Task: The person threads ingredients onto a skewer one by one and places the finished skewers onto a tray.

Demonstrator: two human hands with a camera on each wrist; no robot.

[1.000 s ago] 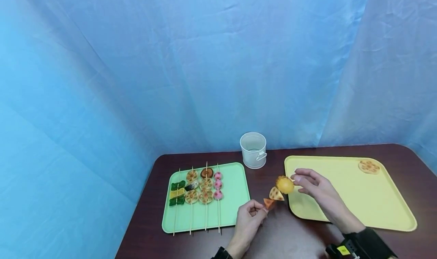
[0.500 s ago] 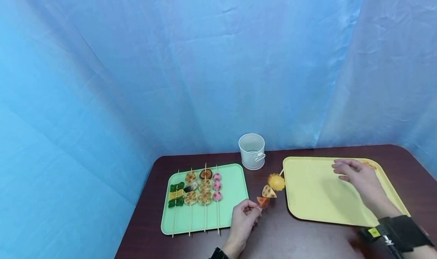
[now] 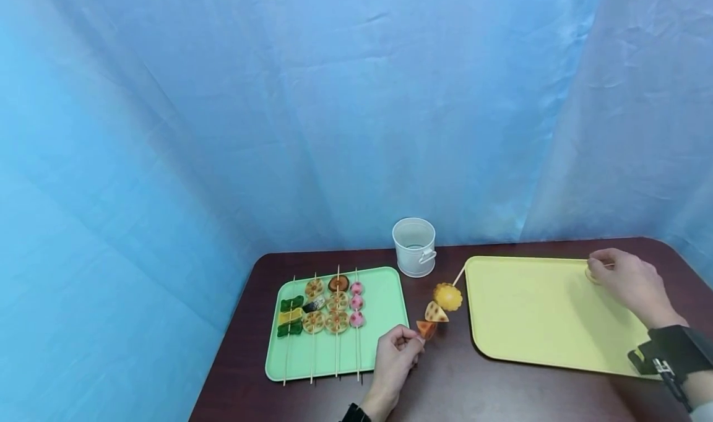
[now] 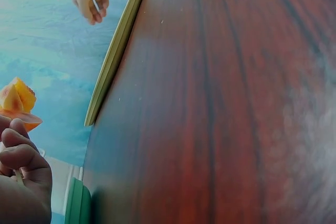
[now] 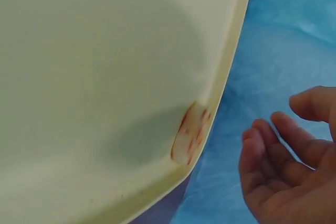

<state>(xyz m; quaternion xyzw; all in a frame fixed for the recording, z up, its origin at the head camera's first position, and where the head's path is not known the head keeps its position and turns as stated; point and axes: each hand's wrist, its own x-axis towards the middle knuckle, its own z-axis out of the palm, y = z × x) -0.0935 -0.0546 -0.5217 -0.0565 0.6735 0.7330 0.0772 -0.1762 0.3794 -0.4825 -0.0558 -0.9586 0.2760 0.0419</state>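
My left hand [image 3: 394, 360] pinches a skewer [image 3: 459, 276] by its lower end, in front of the gap between two trays. Threaded on it are an orange wedge [image 3: 426, 329], a spotted pale triangle [image 3: 436, 312] and a yellow scalloped round piece [image 3: 448, 296]. At the far right corner of the yellow tray [image 3: 535, 310], my right hand [image 3: 632, 283] hovers by a flat pale slice with brown marks [image 5: 190, 134]. The right wrist view shows the fingers loosely bent, apart from the slice, with nothing between them. In the head view that hand mostly hides the slice.
A green tray [image 3: 387, 344] on the left bears several loaded skewers, among them one with pink balls [image 3: 356, 302]. Behind the trays stands a small white bucket [image 3: 414, 249]. Blue cloth [image 3: 356, 112] hangs behind the dark wooden table [image 3: 445, 385].
My right hand has left the skewer's upper end and moved right across the yellow tray to the slice. My left hand has shifted slightly left, still holding the skewer.
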